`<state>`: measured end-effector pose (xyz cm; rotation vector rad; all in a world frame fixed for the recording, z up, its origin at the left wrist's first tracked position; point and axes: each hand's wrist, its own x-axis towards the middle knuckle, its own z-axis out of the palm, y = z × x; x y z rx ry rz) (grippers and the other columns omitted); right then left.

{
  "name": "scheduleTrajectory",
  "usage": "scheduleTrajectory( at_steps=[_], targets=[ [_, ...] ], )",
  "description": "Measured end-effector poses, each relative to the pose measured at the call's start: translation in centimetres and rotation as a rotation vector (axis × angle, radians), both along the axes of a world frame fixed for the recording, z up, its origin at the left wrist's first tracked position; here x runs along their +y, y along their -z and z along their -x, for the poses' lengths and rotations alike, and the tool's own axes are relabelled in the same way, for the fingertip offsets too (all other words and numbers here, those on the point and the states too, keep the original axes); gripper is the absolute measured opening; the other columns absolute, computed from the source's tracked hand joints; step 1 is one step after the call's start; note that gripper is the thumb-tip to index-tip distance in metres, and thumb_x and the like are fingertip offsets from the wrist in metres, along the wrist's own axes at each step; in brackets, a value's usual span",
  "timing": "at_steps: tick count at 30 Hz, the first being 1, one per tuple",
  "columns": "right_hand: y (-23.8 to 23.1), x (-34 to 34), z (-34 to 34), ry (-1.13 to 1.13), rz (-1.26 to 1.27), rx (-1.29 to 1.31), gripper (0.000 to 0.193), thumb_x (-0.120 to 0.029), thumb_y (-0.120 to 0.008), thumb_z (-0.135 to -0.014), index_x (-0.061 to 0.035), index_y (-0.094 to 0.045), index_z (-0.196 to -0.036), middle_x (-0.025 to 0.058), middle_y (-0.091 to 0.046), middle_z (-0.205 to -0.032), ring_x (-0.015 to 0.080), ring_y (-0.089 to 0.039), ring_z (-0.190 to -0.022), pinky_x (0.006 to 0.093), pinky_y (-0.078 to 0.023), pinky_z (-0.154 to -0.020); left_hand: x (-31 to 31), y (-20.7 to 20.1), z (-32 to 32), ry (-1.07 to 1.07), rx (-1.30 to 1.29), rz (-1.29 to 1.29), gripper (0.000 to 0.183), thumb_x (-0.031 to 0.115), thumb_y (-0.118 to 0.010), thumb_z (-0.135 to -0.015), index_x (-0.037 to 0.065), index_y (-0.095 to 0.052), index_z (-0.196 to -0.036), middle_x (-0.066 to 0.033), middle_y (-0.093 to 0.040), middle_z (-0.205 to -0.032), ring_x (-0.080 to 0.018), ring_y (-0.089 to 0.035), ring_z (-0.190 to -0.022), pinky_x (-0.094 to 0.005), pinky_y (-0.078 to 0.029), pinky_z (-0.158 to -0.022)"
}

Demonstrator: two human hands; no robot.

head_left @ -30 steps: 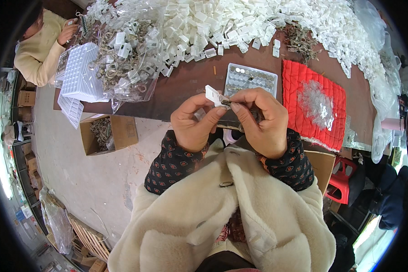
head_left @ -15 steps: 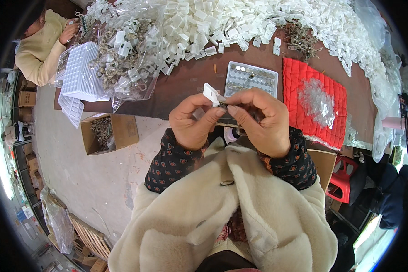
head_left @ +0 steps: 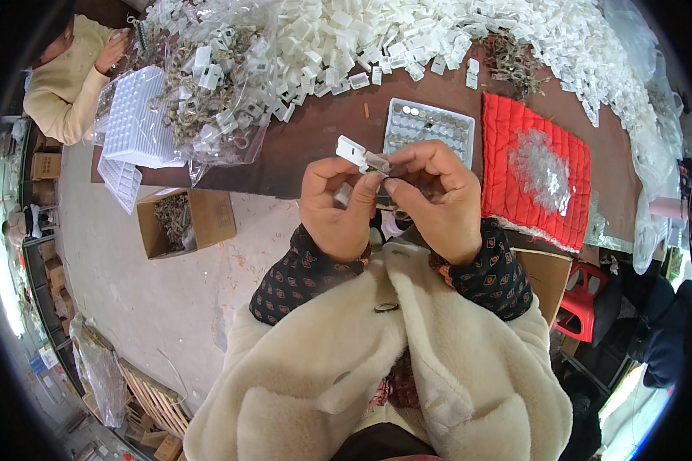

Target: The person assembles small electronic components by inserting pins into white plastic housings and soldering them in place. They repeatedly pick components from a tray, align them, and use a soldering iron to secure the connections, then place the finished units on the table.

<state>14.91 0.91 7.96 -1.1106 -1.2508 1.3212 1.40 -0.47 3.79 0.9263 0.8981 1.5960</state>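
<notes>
- Your left hand (head_left: 338,207) and right hand (head_left: 430,196) are both closed in a pinch on the small white plastic piece (head_left: 352,150), held up in front of your chest, just over the near edge of the table (head_left: 315,146). Only fingertips grip it, so a slip would likely drop it to the floor (head_left: 131,284) or into your lap.
- A small metal part (head_left: 377,163) seems to sit at your right fingertips against the white piece — I can't tell how far it is seated. Push it in crooked and it could jam or bend.
- The compartment tray (head_left: 430,127) lies just beyond your hands; a sudden jerk forward could knock it and scatter its contents.
- The heap of white pieces (head_left: 438,38) is well apart — a dropped piece landing there would be hard to pick out.
</notes>
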Motion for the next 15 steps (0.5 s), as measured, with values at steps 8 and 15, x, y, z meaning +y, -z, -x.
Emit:
scheduleTrajectory(
  at_steps=[8, 15],
  targets=[
    [-1.3, -0.4, -0.6, 0.039, -0.283, -0.405, 0.021, 0.008, -0.064, -0.088, -0.0008, -0.055, -0.105, 0.0024, -0.062, -0.093, 0.0064, -0.06, -0.085, 0.0211, -0.048, -0.076, 0.1, 0.7, 0.2, -0.036, 0.185, -0.106, 0.022, -0.001, -0.063, -0.094, 0.001, -0.049, -0.112, -0.0114, -0.066, -0.098, -0.0061, -0.053, -0.066, -0.0201, -0.044, -0.057],
    [-0.2, 0.4, -0.5, -0.02, 0.037, -0.01, 0.018, 0.007, -0.064, -0.089, -0.0007, -0.055, -0.103, 0.0034, -0.064, -0.094, 0.0067, -0.06, -0.084, 0.0219, -0.049, -0.076, 0.2, 0.7, 0.5, 0.141, -0.306, 0.006, 0.019, 0.001, -0.061, -0.096, 0.002, -0.049, -0.112, -0.0145, -0.068, -0.103, -0.0095, -0.059, -0.078, -0.0231, -0.049, -0.068]
  ],
)
